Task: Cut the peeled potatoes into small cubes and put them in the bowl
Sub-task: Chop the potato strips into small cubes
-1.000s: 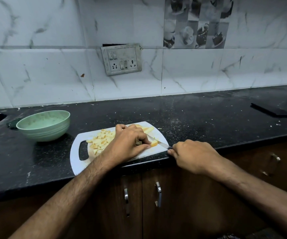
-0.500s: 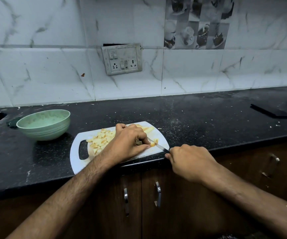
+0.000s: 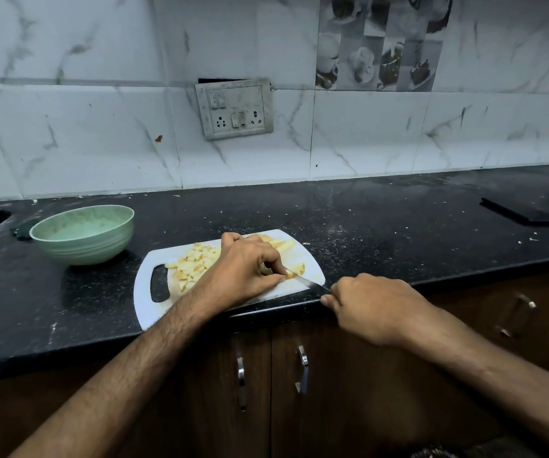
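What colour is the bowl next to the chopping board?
The bowl is pale mint green, with ridged rings around its outside. It shows in the head view.

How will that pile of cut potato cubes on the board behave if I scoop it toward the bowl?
The potato cubes lie loose on the cutting board, so they would probably scatter rather than move together. Their flat faces suggest sliding, not rolling. Fresh cuts are likely damp and may cling to the hands. The bowl stands apart from the board, so some may drop on the counter.
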`<control>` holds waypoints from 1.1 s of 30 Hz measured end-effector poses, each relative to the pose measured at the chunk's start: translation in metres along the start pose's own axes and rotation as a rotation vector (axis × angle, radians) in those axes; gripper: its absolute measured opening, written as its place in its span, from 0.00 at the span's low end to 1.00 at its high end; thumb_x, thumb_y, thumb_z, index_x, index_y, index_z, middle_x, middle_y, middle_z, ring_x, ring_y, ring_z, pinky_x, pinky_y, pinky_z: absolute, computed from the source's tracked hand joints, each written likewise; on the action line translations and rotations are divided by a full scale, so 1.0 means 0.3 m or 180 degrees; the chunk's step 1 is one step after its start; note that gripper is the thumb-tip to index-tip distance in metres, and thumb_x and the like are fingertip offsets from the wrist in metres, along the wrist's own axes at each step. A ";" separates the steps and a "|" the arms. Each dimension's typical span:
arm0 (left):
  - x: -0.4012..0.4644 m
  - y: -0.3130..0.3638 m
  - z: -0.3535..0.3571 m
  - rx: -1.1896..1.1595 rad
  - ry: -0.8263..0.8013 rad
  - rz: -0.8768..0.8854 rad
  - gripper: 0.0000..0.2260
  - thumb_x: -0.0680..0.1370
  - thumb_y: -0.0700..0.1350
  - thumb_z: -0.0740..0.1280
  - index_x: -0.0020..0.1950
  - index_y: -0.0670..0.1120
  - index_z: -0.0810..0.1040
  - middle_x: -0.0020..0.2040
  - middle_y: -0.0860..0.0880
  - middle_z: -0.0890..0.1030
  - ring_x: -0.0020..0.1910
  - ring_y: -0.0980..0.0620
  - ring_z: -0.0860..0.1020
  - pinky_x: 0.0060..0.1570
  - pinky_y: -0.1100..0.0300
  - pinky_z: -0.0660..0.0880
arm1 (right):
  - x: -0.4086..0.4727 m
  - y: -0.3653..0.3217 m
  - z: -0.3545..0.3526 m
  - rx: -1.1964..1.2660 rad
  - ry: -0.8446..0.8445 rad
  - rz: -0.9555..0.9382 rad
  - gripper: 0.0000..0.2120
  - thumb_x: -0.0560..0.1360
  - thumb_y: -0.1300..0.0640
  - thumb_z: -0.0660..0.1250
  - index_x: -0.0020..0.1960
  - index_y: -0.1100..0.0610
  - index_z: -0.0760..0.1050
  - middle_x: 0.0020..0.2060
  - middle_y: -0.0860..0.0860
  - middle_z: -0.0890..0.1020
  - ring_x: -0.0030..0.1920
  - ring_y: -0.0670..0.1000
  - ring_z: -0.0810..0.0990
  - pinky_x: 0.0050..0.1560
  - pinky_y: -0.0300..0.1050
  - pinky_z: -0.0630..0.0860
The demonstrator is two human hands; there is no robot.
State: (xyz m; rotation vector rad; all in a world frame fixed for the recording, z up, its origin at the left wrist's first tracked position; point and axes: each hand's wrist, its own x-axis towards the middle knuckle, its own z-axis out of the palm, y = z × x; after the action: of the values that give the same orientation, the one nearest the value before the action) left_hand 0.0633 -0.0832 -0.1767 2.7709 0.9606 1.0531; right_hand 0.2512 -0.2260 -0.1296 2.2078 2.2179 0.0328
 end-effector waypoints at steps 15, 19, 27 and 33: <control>-0.008 0.015 -0.006 -0.0348 0.0011 -0.0127 0.17 0.73 0.48 0.78 0.50 0.52 0.70 0.36 0.59 0.82 0.42 0.62 0.80 0.59 0.57 0.58 | -0.035 -0.009 -0.014 -0.0008 0.0095 0.0002 0.15 0.83 0.42 0.50 0.46 0.50 0.68 0.52 0.53 0.80 0.55 0.58 0.79 0.46 0.50 0.69; -0.006 0.017 -0.007 -0.0304 -0.0013 -0.0103 0.17 0.73 0.48 0.78 0.50 0.52 0.70 0.36 0.59 0.82 0.43 0.63 0.79 0.59 0.58 0.57 | -0.026 -0.023 0.002 0.0068 0.0014 -0.0008 0.15 0.83 0.43 0.50 0.47 0.50 0.68 0.53 0.54 0.80 0.54 0.58 0.79 0.47 0.50 0.70; -0.012 0.026 -0.020 0.0895 0.0043 0.0578 0.16 0.78 0.53 0.70 0.65 0.59 0.74 0.52 0.59 0.77 0.53 0.58 0.73 0.60 0.47 0.62 | -0.031 -0.022 0.008 -0.0377 0.0235 -0.0306 0.16 0.84 0.45 0.49 0.51 0.52 0.71 0.53 0.53 0.80 0.53 0.57 0.80 0.44 0.48 0.66; 0.035 0.006 -0.038 0.0756 -0.0717 0.1294 0.16 0.83 0.53 0.54 0.60 0.58 0.80 0.64 0.55 0.77 0.58 0.55 0.76 0.62 0.51 0.59 | -0.025 -0.012 -0.031 -0.0763 0.0245 -0.0409 0.18 0.84 0.44 0.49 0.55 0.53 0.74 0.53 0.53 0.81 0.53 0.57 0.80 0.46 0.49 0.70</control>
State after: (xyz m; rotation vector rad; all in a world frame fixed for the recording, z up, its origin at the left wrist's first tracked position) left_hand 0.0633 -0.0809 -0.1613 3.2843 0.5381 0.6631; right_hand 0.2475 -0.2335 -0.1205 1.9688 2.2523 0.3675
